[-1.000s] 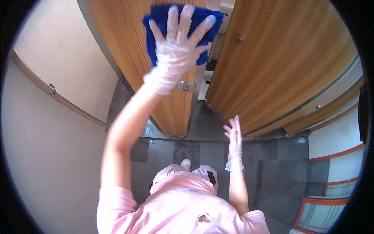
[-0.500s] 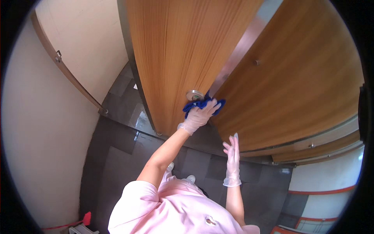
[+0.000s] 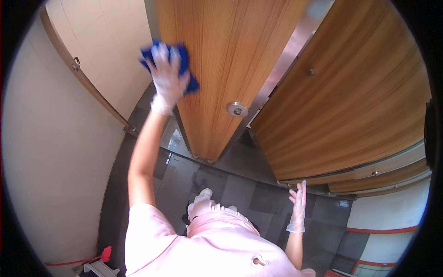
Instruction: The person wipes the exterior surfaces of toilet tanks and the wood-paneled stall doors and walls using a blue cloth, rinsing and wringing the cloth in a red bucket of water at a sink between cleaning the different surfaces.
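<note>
In a clear glove, my left hand (image 3: 167,76) presses a dark blue cloth (image 3: 184,62) against the left edge of a narrow wood-grain panel (image 3: 226,55). Its fingers lie spread over the cloth, slightly smeared by motion. Lower on that panel, apart from the hand, sits a round metal lock (image 3: 237,109). My right hand (image 3: 298,203), gloved too, hangs in the air at the lower right with its fingers extended and nothing in them.
On the right stands a wide wooden door (image 3: 341,106) with a small round knob (image 3: 311,72). A pale wall (image 3: 60,152) rises at the left. Dark grey tiles (image 3: 235,191) cover the floor. A red object (image 3: 106,254) lies at the lower left by a whitish item (image 3: 99,268).
My left hand has moved with the cloth from beside the lock up and left to the panel's left edge. My right hand has shifted slightly right and down, still open.
</note>
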`<state>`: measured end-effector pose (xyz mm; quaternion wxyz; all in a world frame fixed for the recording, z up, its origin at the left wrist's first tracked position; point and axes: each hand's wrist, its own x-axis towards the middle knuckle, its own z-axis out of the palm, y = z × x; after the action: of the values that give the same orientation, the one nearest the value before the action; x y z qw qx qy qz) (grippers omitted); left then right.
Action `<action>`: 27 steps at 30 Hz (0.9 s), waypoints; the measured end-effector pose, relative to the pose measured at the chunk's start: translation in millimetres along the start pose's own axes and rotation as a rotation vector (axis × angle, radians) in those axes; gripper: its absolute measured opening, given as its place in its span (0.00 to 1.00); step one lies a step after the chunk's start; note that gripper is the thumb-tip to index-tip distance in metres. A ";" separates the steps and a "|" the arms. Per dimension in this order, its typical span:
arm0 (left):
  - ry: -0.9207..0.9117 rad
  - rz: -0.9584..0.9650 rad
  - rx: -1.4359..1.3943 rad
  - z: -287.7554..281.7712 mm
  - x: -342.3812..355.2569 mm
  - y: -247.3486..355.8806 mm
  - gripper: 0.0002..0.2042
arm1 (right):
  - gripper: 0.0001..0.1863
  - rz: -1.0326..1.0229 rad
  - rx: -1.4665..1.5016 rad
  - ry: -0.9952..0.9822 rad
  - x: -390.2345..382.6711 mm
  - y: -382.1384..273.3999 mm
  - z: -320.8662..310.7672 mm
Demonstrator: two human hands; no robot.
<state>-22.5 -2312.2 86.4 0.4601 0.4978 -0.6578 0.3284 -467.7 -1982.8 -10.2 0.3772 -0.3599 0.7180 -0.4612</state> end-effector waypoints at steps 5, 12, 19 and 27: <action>0.252 0.118 -0.033 -26.2 150.2 44.9 0.30 | 0.35 -0.142 0.019 0.017 45.2 -55.9 32.9; -0.737 0.593 0.036 5.3 -25.7 80.4 0.26 | 0.32 -0.306 0.090 0.017 55.9 -91.9 62.2; -1.107 -0.024 -1.387 98.5 -260.5 4.5 0.22 | 0.34 -0.223 0.072 0.049 16.0 -77.3 54.9; -0.241 0.622 0.040 -41.7 76.1 -11.1 0.26 | 0.34 -0.071 0.132 0.146 9.0 -44.9 28.9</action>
<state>-6.5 -2305.1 172.1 0.2467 0.3172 -0.8214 0.4048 -438.9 -2016.1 21.4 0.3301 -0.3249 0.6986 -0.5454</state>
